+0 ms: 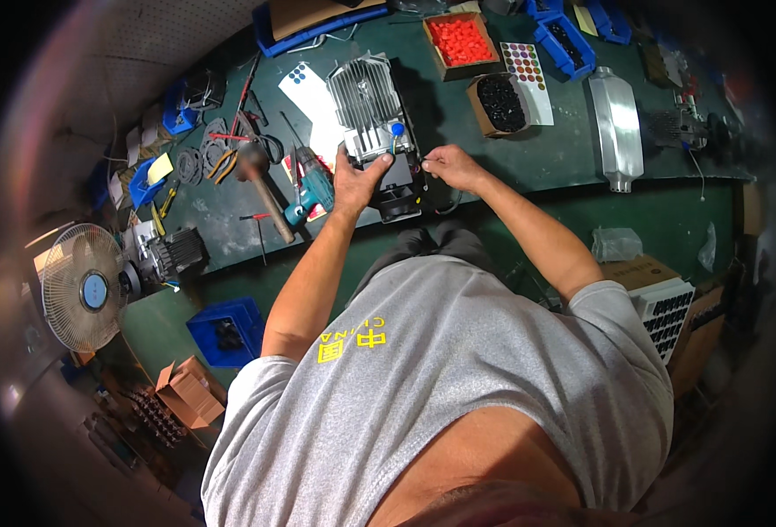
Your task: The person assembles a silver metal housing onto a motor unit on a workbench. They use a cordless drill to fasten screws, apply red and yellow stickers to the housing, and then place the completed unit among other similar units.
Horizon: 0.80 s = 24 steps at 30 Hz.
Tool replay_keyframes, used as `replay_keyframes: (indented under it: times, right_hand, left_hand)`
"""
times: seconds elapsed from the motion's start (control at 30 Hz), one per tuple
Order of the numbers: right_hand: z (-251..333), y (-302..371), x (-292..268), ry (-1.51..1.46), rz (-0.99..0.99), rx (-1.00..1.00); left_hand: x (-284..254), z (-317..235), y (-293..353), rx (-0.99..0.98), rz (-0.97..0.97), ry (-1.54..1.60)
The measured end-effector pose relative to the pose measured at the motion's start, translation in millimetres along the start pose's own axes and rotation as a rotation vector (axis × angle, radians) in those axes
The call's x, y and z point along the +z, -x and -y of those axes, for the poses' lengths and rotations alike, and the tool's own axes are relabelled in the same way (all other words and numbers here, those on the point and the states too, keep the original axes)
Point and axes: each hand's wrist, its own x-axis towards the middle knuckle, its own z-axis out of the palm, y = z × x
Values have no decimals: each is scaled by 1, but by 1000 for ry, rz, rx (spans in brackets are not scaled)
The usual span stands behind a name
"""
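Note:
In front of me on the bench stands a motor unit with a grey finned metal housing (pixel 363 95). A blue round cap (pixel 397 129) with thin wires sits at its right side, and its near end is dark. My left hand (pixel 358 183) grips the near left part of the unit, thumb across the top and fingers down the side. Just off the unit's right edge, my right hand (pixel 455 167) is closed in a pinch by some dark wires; what lies between the fingertips is too small to make out. A teal power drill (pixel 316 188) lies beside my left hand.
A hammer (pixel 265 193), orange-handled pliers (pixel 224 165) and cables lie to the left. Boxes of red caps (pixel 459 42) and black small parts (pixel 500 102) stand behind. A silver metal canister (pixel 616 130) is at right. A fan (pixel 85 285) stands far left.

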Motion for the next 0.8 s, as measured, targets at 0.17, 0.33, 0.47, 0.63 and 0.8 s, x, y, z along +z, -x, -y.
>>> replay_keyframes:
  times: [0.17,0.33,0.47,0.63,0.8]
  right_hand:
    - [10,0,2,13,-52,2]
    - [25,4,4,19,-37,82]
    - [23,1,6,109,-85,67]
    - [27,6,13,250,-128,56]
    - [43,9,17,371,-176,1]
  left_hand:
    - [-2,-15,5,-35,45,-35]
    - [-3,-22,7,-48,48,-25]
    - [-4,-38,11,-48,28,-147]
    - [-4,-42,12,-70,24,-150]
    - [-2,-41,12,-19,-46,-187]
